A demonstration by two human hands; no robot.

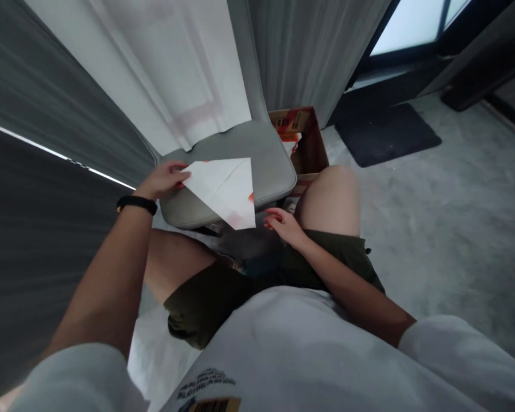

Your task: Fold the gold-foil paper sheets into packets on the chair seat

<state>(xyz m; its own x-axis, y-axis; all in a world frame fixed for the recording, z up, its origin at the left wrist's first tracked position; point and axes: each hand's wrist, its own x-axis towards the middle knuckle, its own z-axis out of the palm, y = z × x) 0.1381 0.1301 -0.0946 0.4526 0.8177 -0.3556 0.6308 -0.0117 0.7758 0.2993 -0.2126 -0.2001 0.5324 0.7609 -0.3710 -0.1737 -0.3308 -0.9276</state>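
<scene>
A folded sheet of white paper (227, 189) with small orange-red patches hangs over the front of a grey chair seat (274, 166). Its left corner is pinched between the thumb and fingers of my left hand (168, 176), which has a black band on the wrist. A diagonal crease runs across the paper's upper right part. My right hand (285, 225) is just off the paper's lower right corner, apart from it, with its fingers loosely bent and nothing visible in them.
Large white sheets (184, 63) lean against the chair's backrest. To the right of the seat stands a cardboard box (315, 140) holding orange-and-white folded pieces (290, 140). A dark mat (388, 134) lies on the grey floor. Grey curtains (309, 51) hang behind.
</scene>
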